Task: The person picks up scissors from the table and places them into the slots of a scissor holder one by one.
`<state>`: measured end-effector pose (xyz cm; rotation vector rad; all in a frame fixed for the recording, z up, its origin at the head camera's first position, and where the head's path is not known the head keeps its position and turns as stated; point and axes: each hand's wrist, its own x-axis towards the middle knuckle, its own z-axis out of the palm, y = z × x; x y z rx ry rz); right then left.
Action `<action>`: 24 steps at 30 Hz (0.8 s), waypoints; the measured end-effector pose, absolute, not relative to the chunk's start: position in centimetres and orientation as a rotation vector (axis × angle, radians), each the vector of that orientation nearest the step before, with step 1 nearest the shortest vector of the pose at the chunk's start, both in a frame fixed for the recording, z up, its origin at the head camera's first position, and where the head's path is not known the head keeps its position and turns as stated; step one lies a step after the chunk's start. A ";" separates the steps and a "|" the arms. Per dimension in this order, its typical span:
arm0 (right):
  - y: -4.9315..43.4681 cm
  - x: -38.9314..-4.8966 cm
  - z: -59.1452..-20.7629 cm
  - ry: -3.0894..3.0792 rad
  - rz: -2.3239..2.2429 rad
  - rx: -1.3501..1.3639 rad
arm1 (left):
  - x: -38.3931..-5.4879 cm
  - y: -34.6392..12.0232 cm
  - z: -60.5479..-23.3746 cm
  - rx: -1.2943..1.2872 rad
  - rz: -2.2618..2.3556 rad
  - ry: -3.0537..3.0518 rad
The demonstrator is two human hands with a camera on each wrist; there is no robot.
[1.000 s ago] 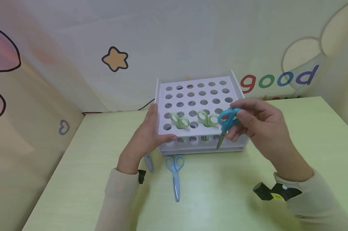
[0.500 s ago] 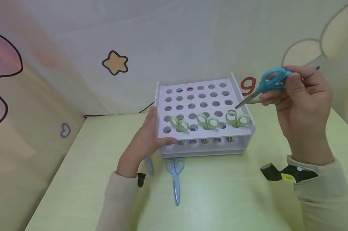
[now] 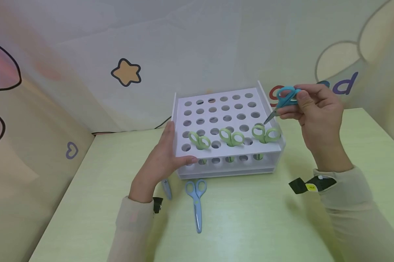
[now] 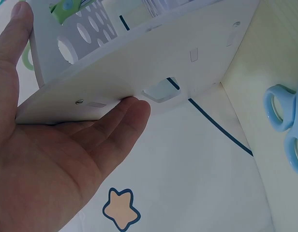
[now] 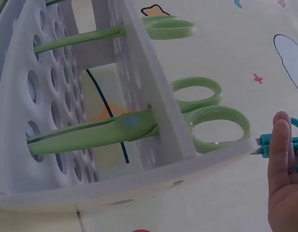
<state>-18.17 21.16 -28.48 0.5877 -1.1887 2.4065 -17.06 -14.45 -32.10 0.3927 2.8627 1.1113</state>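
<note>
A white rack (image 3: pixel 221 124) with rows of round holes stands on the table. My left hand (image 3: pixel 157 156) holds its left front corner, thumb on the front edge and fingers along the side panel (image 4: pixel 163 60). Three light green scissors stand blades down in the front of the rack: left scissors (image 3: pixel 199 141), middle scissors (image 3: pixel 231 138) and right scissors (image 3: pixel 265 137). Their blades pass between the upper and lower plates. My right hand (image 3: pixel 321 116) pinches turquoise scissors (image 3: pixel 286 97) by the handles. Their blade points down and left, its tip overlapping a hole behind the right green scissors.
Light blue scissors (image 3: pixel 197 207) lie on the pale green table (image 3: pixel 242 218) before the rack, handles towards it. Beside my left wrist lies a light blue blade (image 3: pixel 166 189), its other end hidden. A printed backdrop (image 3: pixel 190 43) rises close behind the rack.
My right hand first carries the turquoise scissors up and right, away from the rack's front, then back left and slightly down towards its right side. My left hand keeps its hold.
</note>
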 end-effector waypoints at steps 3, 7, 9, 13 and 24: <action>21.1 -18.5 -28.9 -1.211 2.412 0.589 | -17.1 -14.5 -32.2 0.387 1.109 2.860; 21.0 -18.6 -29.3 -1.274 2.399 0.551 | -17.1 -14.6 -32.2 0.396 1.110 2.857; 21.0 -18.8 -29.5 -1.318 2.383 0.532 | -17.1 -14.6 -32.2 0.406 1.113 2.858; 21.1 -19.0 -29.9 -1.439 2.315 0.494 | -17.3 -14.6 -32.3 0.431 1.132 2.861; 21.8 -19.5 -30.7 -1.980 1.974 0.213 | -17.3 -14.5 -32.3 0.436 1.132 2.865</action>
